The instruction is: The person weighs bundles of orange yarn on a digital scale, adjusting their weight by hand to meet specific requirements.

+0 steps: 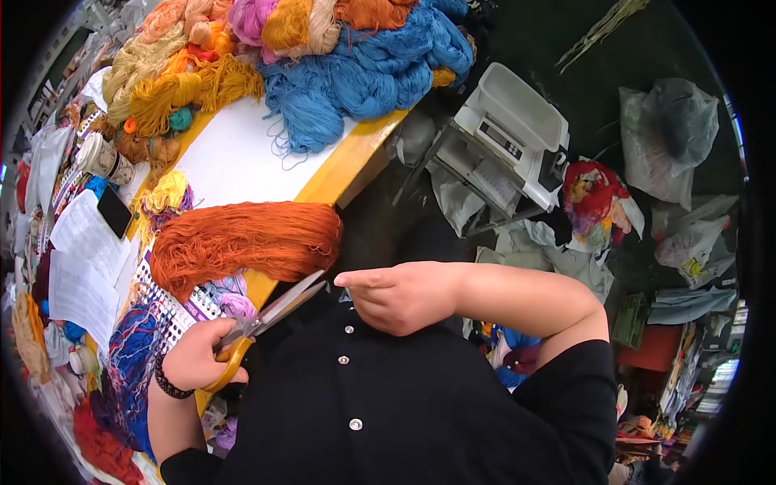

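My left hand [192,357], with a dark bead bracelet at the wrist, grips the orange handles of a pair of scissors [279,309]. The blades are slightly apart and point up and right, towards my right hand [398,296]. That hand is closed in front of my black shirt, its thumb and forefinger pinched just beside the blade tips. Whether a thread is held there is too fine to see. A thick skein of rust-orange yarn [242,241] lies on the table edge just above the scissors.
The yellow-edged table [343,168] carries a heap of blue yarn [356,77], ochre and orange skeins [174,85], a paper cup [105,158], a phone [115,212] and papers [81,271]. On the floor to the right stand a white weighing scale [511,136] and plastic bags [671,133].
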A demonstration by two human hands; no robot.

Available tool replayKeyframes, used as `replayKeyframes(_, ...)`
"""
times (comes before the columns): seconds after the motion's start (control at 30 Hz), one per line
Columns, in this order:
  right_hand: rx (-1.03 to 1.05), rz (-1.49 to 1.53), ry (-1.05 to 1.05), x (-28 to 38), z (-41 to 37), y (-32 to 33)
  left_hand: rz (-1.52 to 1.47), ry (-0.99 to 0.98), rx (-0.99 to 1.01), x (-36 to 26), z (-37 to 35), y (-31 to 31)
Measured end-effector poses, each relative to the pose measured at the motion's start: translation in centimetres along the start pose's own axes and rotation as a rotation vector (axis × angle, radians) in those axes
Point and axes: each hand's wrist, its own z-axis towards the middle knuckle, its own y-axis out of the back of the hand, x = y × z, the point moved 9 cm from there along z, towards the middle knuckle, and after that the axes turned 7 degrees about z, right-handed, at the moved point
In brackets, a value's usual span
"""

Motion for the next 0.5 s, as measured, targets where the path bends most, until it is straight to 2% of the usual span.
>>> replayKeyframes(0.13, -0.004, 0.018, 0.026, 1.3, -0.3, 0.0, -0.151, 0.054, 0.122, 0.3, 0.0, -2.2)
replayKeyframes(0.17, -0.005, 0.026, 0.02, 1.4, -0.5, 0.0, -0.151, 0.0, 0.113, 0.1, 0.1, -2.5)
replayKeyframes(0.4, -0.011, 0.067, 0.046, 2.9, -0.9, -0.1, -0.14, 0.056, 0.161, 0.3, -0.5, -3.8)
replayKeyframes(0.5, -0.008, 0.072, 0.043, 3.0, -1.1, 0.1, -0.223, 0.085, 0.121, 0.7, -0.8, -3.8)
